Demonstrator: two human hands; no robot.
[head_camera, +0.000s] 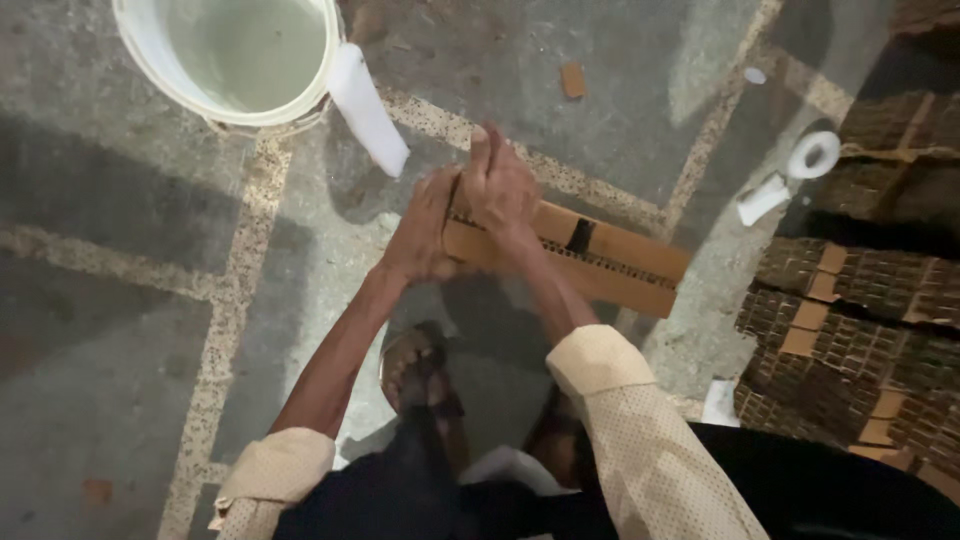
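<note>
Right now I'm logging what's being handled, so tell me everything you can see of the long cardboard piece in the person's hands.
The cardboard piece is a long, flat brown strip with a dark perforated or corrugated band along its length and a short black mark across it. It lies slanted above the stone floor, its far end lower right. The left hand and right hand clasp its near end. Similar pieces sit stacked in the cardboard pile nearby.
</note>
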